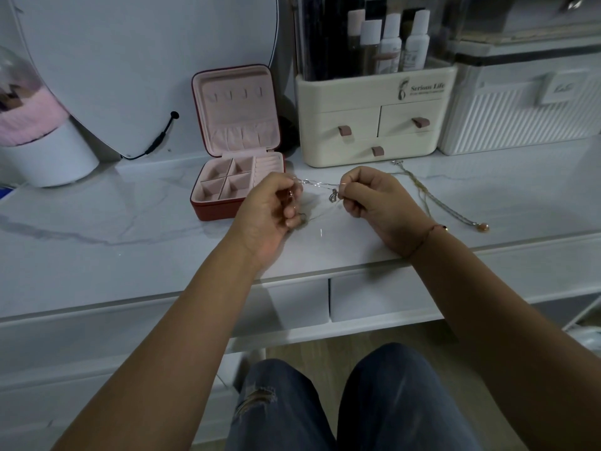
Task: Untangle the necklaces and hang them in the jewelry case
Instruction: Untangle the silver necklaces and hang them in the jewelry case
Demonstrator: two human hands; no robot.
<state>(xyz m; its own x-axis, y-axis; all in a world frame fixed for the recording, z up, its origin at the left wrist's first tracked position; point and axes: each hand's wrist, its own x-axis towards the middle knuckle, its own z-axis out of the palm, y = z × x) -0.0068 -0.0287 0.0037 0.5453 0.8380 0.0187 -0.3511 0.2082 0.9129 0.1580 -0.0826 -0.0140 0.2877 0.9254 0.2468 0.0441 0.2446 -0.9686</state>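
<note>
Now, silver chain between fingers of left hand and right hand

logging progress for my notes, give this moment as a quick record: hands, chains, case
left hand: pinches the silver chain
right hand: pinches the same chain beside its pendant
silver chain: stretched between both hands
jewelry case: open, lid upright, hooks bare, left of the hands
second necklace: lies on the table, right of the right hand
</note>
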